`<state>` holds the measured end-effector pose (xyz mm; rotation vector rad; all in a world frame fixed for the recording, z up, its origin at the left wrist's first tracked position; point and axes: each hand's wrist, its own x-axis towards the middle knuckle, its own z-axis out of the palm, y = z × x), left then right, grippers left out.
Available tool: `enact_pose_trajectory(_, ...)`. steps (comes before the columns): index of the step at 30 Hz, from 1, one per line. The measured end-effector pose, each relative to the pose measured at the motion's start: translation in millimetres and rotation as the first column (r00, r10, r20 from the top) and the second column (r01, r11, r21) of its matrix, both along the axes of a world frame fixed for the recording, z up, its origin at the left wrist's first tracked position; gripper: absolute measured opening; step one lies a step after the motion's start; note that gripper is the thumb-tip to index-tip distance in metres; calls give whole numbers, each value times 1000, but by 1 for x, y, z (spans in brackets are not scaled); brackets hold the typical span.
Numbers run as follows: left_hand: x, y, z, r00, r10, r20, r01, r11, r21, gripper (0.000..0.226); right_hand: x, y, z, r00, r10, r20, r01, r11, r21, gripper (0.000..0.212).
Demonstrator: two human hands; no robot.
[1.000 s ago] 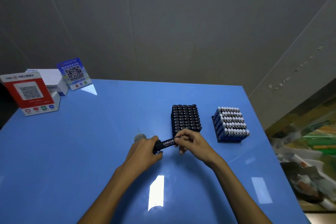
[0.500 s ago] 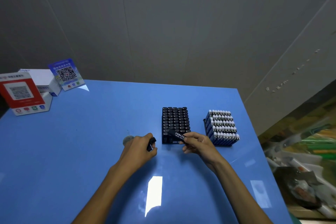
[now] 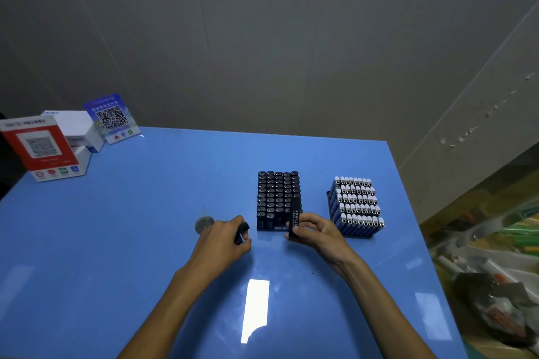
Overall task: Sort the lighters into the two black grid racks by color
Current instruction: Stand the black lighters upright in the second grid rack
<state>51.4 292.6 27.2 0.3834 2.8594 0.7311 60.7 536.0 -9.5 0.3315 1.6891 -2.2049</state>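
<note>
Black lighter (image 3: 295,217) with white print down its side stands upright, pinched in the right hand (image 3: 316,230) at the near right corner of the black-lighter rack (image 3: 277,201); risk: it snags a neighbouring cap and tips, since only a few near-row slots look free. Left hand (image 3: 223,237) grips another black lighter (image 3: 241,232) above the blue counter (image 3: 145,213), coin-like disc (image 3: 203,224) beside it. Blue-lighter rack (image 3: 356,207) stands right, looks full; QR stands (image 3: 40,147) far left.
</note>
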Motion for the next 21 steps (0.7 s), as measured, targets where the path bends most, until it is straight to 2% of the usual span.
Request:
enact_pose_trajectory(4,2,3,0,1000,12,2,-12,1000,1,15,-2,3,1,998,46,-45,-36,981,191,26)
enact_pose_trajectory(9,3,2,-2,1000,28,6,-28,1000,-10,14,-6,3,-5,992,101,-79,-72,949,308,30)
enact_pose_trajectory(14,5,0,-5,999,35,8,-34,999,-28,13,-7,-1,-4,992,74,-105,-36,946,323,14)
enact_pose_trajectory(21,5,-4,-7,999,34,9,-34,999,-25,13,-10,-5,-1,977,88,-195,1,908,419,17)
